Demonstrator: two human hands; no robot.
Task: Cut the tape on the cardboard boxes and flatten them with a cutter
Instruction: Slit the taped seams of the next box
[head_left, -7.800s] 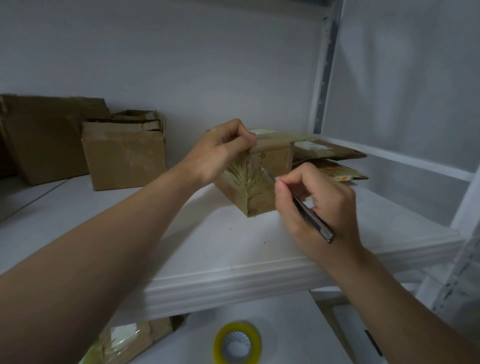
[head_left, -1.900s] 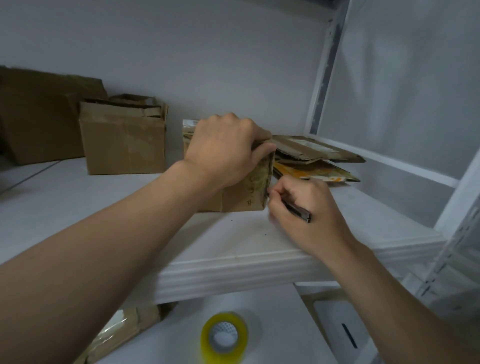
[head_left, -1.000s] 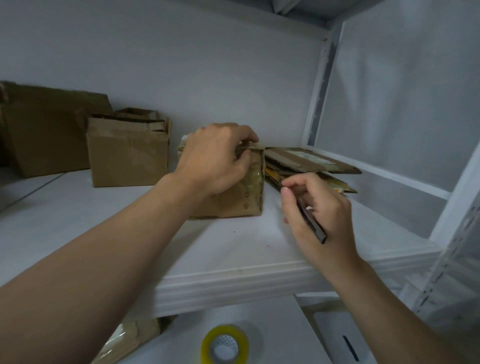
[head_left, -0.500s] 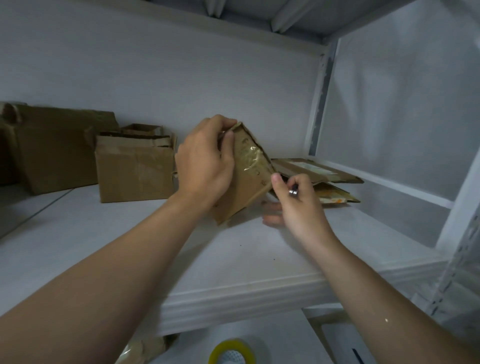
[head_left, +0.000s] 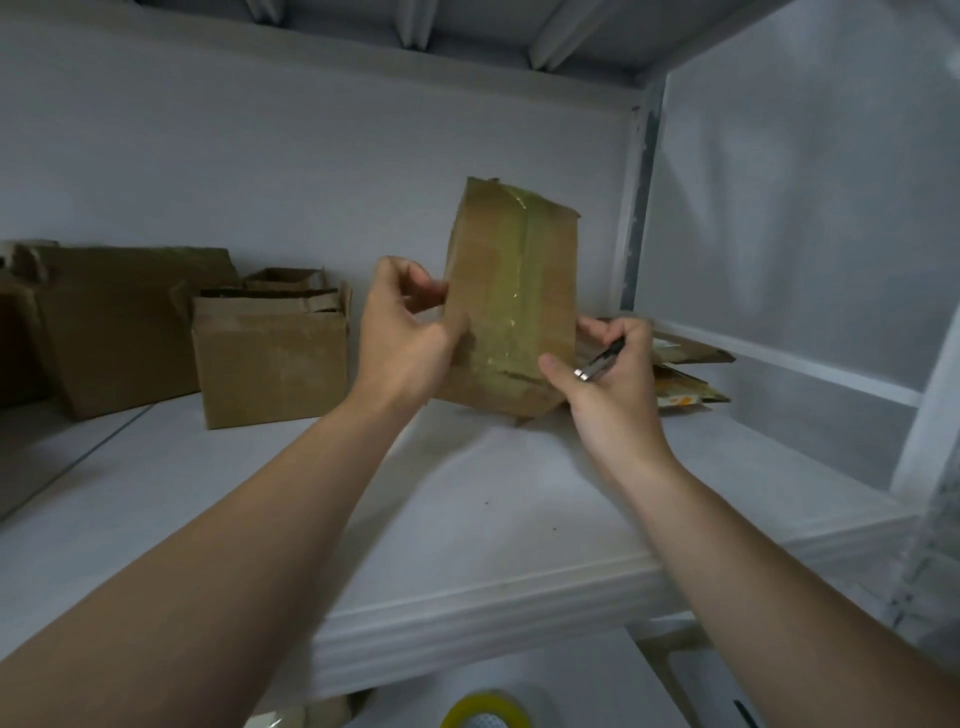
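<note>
A small brown cardboard box (head_left: 511, 296) stands on end above the white shelf (head_left: 467, 509), a shiny strip of clear tape running down its facing side. My left hand (head_left: 408, 338) grips its left edge. My right hand (head_left: 605, 374) touches the box's lower right corner with the thumb while holding a slim dark cutter (head_left: 600, 361) between its fingers, metal end toward me. A stack of flattened cardboard (head_left: 685, 374) lies behind my right hand.
Two open cardboard boxes stand at the back left, a medium one (head_left: 270, 353) and a larger one (head_left: 119, 322). A roll of yellow tape (head_left: 485, 712) lies on a lower surface. The shelf's right wall (head_left: 810, 208) and an upright post (head_left: 641, 182) close in the corner.
The small box has been lifted from lying on the shelf, tilted and turned upright on end. My right hand moved from the box's side to its lower right corner, cutter still in it.
</note>
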